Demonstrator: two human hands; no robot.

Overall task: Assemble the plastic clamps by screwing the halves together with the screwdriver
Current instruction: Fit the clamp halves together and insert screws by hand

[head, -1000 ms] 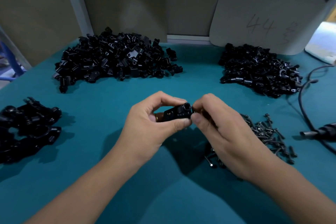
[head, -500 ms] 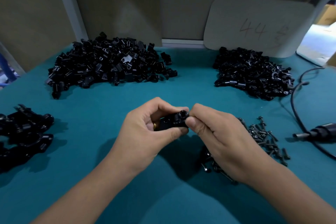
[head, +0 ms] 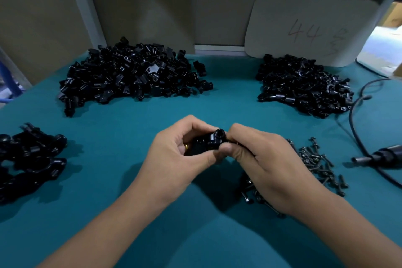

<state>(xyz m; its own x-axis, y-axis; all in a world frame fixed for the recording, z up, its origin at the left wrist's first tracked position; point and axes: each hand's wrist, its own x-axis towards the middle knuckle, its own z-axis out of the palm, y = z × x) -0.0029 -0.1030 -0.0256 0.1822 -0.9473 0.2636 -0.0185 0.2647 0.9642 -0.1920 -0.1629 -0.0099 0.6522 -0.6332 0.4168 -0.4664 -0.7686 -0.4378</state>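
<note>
Black plastic fills this bench from the left: assembled clamps (head: 28, 159) at the table's (head: 195, 246) edge, then a big heap of clamp halves (head: 132, 76). At centre the left hand (head: 174, 159) curls round the clamp body (head: 206, 143), thumb under it, while the right hand (head: 258, 159) pinches its right end. Compared with a second ago, the piece has rolled slightly, so its round socket now opens up and away; the halves look seated, probably ready for a screw. Its long axis runs left-right, held above the cloth. Rightward lie screws (head: 315, 163) and the untouched screwdriver (head: 382, 156).
</note>
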